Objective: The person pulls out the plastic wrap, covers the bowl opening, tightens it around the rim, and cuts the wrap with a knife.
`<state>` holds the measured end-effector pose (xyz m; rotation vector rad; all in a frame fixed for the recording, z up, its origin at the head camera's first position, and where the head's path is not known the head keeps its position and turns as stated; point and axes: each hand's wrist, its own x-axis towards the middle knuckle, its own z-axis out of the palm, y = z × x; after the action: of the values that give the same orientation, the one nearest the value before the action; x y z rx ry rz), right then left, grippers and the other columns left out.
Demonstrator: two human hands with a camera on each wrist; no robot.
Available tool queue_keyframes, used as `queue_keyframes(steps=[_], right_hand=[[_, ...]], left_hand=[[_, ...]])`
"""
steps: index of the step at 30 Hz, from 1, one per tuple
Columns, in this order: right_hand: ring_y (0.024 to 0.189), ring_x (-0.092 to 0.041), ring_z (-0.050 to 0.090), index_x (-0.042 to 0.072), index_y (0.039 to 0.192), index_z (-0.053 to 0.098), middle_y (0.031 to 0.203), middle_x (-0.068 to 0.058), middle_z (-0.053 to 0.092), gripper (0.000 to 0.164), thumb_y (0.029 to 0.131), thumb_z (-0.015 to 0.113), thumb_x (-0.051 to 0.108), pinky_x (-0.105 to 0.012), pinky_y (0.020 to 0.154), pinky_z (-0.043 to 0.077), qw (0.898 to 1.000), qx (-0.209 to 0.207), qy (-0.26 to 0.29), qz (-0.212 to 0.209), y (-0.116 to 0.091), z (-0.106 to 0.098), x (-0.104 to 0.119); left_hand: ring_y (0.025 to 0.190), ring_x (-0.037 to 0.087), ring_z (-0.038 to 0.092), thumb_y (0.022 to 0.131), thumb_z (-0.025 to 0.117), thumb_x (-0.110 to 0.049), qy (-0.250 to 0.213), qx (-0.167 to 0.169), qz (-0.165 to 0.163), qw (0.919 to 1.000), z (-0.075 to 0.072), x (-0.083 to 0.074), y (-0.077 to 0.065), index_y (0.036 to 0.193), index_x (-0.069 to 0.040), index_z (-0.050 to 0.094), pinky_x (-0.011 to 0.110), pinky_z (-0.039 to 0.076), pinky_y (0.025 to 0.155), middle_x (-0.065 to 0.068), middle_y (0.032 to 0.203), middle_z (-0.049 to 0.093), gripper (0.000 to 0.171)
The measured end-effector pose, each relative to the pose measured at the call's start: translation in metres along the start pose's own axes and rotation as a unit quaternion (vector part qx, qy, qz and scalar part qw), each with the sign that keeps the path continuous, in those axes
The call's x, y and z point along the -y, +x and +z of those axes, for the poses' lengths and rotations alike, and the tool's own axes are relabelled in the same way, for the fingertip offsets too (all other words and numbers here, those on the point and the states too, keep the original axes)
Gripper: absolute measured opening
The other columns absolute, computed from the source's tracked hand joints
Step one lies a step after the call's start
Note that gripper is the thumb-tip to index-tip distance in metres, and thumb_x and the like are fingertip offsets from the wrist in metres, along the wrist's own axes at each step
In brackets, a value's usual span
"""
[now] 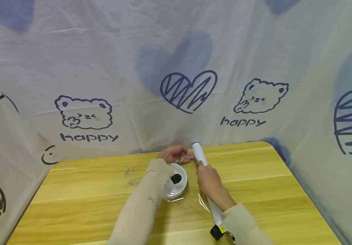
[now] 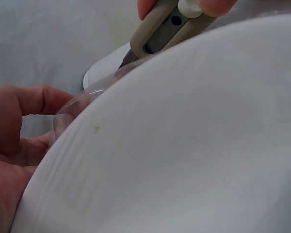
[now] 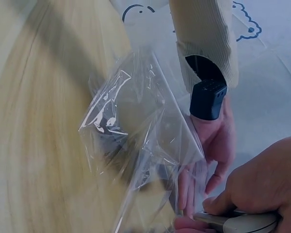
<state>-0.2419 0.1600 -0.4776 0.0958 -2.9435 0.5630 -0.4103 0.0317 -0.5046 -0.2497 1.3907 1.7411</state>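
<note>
A white bowl (image 1: pixel 181 170) stands on the table with clear cling film (image 3: pixel 155 121) draped over it; its white wall fills much of the left wrist view. Just beyond the bowl, my left hand (image 1: pixel 177 154) pinches the film's edge. My right hand (image 1: pixel 209 180) grips a utility knife (image 2: pixel 157 29) with a beige body and a pale slider. Its blade (image 2: pixel 127 59) is out and meets the stretched film beside the left fingers. Under the right hand lies a long white roll (image 1: pixel 199 153), from which the film spreads towards the bowl.
The wooden table (image 1: pixel 96 183) has rounded corners and a light grain. Printed cloth (image 1: pixel 126 68) with hearts and bears hangs behind it and at both sides. The roll's far end reaches the table's back edge.
</note>
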Motion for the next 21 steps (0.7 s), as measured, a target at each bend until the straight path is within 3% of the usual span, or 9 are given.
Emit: queue_keyframes(steps=[7, 14, 21], right_hand=[[0.06, -0.036, 0.061, -0.004, 0.1, 0.057, 0.069, -0.02, 0.06, 0.016, 0.088, 0.062, 0.007, -0.04, 0.046, 0.051, 1.0, -0.015, -0.006, -0.009, -0.007, -0.001, 0.001], [0.058, -0.034, 0.06, -0.005, 0.103, 0.057, 0.067, -0.017, 0.059, 0.021, 0.088, 0.064, 0.008, -0.038, 0.045, 0.05, 1.0, -0.007, -0.013, -0.015, -0.015, -0.002, 0.002], [0.054, -0.033, 0.06, -0.007, 0.101, 0.058, 0.063, -0.016, 0.057, 0.02, 0.088, 0.064, 0.007, -0.036, 0.042, 0.049, 0.999, -0.023, -0.022, -0.035, -0.022, -0.006, 0.003]], left_hand=[[0.075, 0.025, 0.067, 0.093, 0.042, 0.0, 0.0, -0.001, 0.007, 1.0, 0.0, 0.001, 0.0, 0.09, 0.007, 0.056, 0.041, 0.043, 0.096, 0.02, 0.084, 0.067, 0.015], [0.071, 0.023, 0.067, 0.094, 0.045, -0.003, 0.013, -0.016, 0.008, 0.9998, 0.0, 0.0, -0.002, 0.088, 0.005, 0.055, 0.036, 0.054, 0.079, 0.019, 0.084, 0.067, 0.014], [0.085, 0.027, 0.066, 0.094, 0.043, -0.001, 0.006, -0.011, 0.008, 0.9999, 0.0, -0.002, -0.003, 0.091, 0.006, 0.055, 0.038, 0.052, 0.083, 0.024, 0.101, 0.064, 0.014]])
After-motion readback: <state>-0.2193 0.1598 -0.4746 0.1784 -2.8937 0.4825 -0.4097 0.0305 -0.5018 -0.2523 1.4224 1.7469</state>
